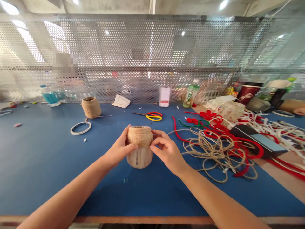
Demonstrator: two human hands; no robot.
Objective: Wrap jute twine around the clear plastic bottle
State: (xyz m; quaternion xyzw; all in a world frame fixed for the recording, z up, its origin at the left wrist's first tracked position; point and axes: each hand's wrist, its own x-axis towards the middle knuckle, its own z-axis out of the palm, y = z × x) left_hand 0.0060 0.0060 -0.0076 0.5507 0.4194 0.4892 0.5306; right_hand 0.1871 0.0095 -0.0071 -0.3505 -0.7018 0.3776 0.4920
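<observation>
The left hand [116,147] clasps the left side and the right hand [166,151] grips the right side of the jute twine band [139,136] around a translucent jar [139,158], upright with its long axis vertical, over the near middle of the blue table [47,159].

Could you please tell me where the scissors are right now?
In the head view, the scissors lie on the blue table, beyond the right hand and to the right of the twine spool.

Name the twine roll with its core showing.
The roll held between the left hand and right hand: its lower core is bare, unlike the fully wrapped roll behind.
</observation>
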